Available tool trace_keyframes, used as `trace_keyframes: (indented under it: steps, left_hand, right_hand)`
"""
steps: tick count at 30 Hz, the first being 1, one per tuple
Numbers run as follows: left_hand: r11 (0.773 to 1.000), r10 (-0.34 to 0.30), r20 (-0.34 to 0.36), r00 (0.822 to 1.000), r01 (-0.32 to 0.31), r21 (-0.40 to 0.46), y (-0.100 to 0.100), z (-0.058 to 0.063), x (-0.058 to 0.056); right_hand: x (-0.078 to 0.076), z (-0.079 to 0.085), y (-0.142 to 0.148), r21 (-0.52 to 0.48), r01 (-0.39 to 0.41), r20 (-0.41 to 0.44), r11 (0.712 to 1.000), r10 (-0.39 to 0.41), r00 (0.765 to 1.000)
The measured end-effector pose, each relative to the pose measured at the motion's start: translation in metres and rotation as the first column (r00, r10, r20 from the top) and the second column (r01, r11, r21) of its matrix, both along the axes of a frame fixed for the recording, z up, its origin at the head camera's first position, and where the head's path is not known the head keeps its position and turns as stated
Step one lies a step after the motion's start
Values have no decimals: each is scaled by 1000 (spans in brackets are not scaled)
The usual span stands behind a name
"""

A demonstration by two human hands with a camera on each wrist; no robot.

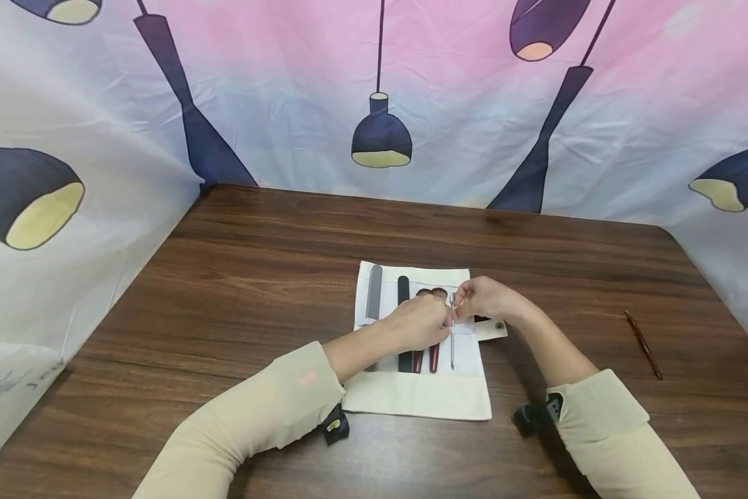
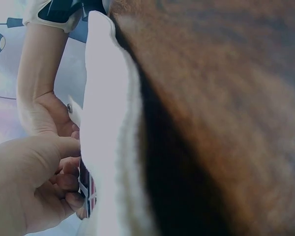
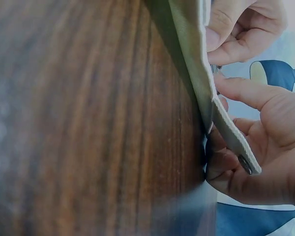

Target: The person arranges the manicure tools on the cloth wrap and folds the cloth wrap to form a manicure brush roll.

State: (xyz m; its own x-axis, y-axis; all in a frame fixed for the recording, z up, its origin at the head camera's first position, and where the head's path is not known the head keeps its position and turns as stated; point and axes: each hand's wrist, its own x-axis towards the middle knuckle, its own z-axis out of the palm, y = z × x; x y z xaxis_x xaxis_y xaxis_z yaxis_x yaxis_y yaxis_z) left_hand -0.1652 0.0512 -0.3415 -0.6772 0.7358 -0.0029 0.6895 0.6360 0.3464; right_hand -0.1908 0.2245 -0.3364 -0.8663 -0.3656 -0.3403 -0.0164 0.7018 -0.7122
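An off-white fabric tool pouch (image 1: 411, 396) lies unrolled on the table. In it are a grey nail file (image 1: 374, 292), a black nail file (image 1: 403, 291), two makeup brushes (image 1: 434, 357) with red handles, and a thin silver metal tool (image 1: 453, 352). My left hand (image 1: 419, 323) reaches across the brushes, thumb and curled fingers pinching at the pouch's inner band beside the metal tool. From the other side, my right hand (image 1: 491, 299) pinches the tool's upper part. The right wrist view shows the pouch's snap tab (image 3: 233, 137) in front of the right palm.
A slender brown stick (image 1: 643, 344) lies on the wooden table (image 1: 274, 242) far to the right. Black wrist devices hang below both cuffs, the left one (image 1: 335, 424) near the pouch's front corner. A lamp-patterned cloth (image 1: 311, 104) hangs behind the table.
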Motion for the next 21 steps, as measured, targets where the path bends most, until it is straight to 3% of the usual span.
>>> trace_keyframes:
  steps: [17,21]
  left_hand:
    - [1000,20,39,999,-20,9,1,3,-1]
    - [1000,23,57,998,-24,12,1,5,-1]
  right_hand:
    - [0,3,-2,100,17,-31,995,-14,999]
    - [2,9,3,113,37,-74,993,-29,997]
